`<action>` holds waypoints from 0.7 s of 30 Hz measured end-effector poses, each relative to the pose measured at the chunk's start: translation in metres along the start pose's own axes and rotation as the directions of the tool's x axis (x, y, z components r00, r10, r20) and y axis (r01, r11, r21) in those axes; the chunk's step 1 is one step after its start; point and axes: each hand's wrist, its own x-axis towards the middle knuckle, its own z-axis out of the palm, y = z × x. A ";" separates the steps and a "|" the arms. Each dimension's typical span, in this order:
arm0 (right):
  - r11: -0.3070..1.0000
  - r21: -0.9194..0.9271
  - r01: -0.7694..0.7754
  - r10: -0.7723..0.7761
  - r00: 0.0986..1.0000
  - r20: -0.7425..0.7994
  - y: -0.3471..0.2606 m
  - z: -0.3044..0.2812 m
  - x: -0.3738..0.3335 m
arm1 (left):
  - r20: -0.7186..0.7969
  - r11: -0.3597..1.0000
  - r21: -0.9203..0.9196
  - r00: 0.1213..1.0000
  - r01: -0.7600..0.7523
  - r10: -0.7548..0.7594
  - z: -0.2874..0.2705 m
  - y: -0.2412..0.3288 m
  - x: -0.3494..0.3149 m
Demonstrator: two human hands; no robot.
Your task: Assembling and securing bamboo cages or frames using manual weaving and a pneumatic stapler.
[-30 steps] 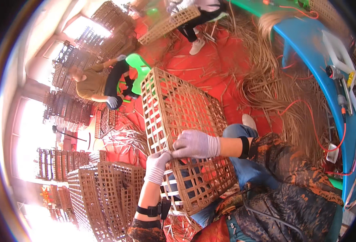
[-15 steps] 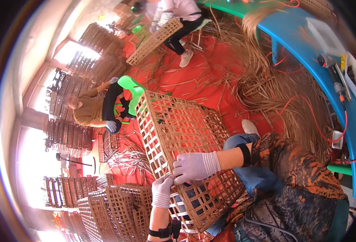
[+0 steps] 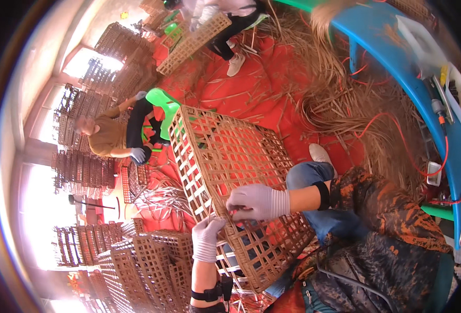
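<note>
A large open-weave basket [image 3: 241, 154] of brown strips stands tilted in front of me, resting near my knee. My left hand [image 3: 207, 237], in a pale knit glove, pinches the basket's near edge from the left side. Just to the right, my right hand [image 3: 258, 202], gloved the same way, hovers over that edge with its fingers curled together. What those fingers hold, if anything, is too small to make out.
Stacks of woven baskets [image 3: 144, 266] stand along the left side. A person in a brown shirt [image 3: 108, 135] sits beside a green stool [image 3: 162, 101]; another holds a basket panel [image 3: 194, 44]. Loose strips [image 3: 345, 115] cover the red floor [image 3: 230, 99]. A blue table [image 3: 397, 62] carries tools.
My right hand has come away from my left, moving slightly up and right. The left hand has shifted a little left along the basket's edge. The whole view has shifted slightly.
</note>
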 end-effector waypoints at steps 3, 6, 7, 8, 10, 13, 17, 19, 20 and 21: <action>0.999 0.039 -0.035 0.037 0.997 -0.063 0.003 0.022 0.004 | 0.012 0.999 -0.045 1.000 -0.023 0.023 -0.005 0.001 -0.005; 0.971 0.169 -0.168 0.170 0.985 0.005 -0.009 0.006 0.008 | 0.082 0.992 -0.023 0.989 -0.123 0.124 0.001 0.017 0.002; 0.951 0.172 -0.257 0.258 0.966 0.015 -0.014 0.016 -0.003 | 0.021 0.998 0.051 0.999 0.031 -0.033 -0.004 0.004 -0.005; 0.932 0.167 -0.321 0.323 0.946 0.017 -0.009 0.018 -0.002 | 0.094 0.978 0.029 0.975 -0.206 0.202 -0.005 -0.008 0.000; 0.934 0.141 -0.327 0.326 0.945 0.032 -0.007 0.021 -0.001 | 0.064 0.991 -0.059 0.990 -0.122 0.125 -0.004 -0.019 0.005; 0.874 0.217 -0.435 0.411 0.900 0.149 -0.008 0.018 -0.006 | 0.031 0.995 -0.018 0.995 -0.097 0.098 -0.004 -0.020 0.002; 0.858 0.332 -0.391 0.376 0.920 0.113 0.001 0.017 -0.004 | -0.018 0.992 0.109 0.998 -0.061 0.063 0.004 0.004 -0.007; 0.807 0.386 -0.446 0.405 0.895 0.187 -0.004 0.016 0.005 | 0.161 0.884 0.121 0.888 -0.451 0.431 -0.020 -0.030 0.015; 0.762 0.428 -0.486 0.434 0.874 0.220 0.005 0.019 0.005 | 0.049 0.987 0.070 0.989 -0.144 0.141 -0.008 -0.013 0.006; 0.742 0.430 -0.514 0.461 0.857 0.229 0.010 0.015 0.007 | 0.051 0.998 -0.042 0.997 -0.054 0.056 -0.003 -0.001 0.004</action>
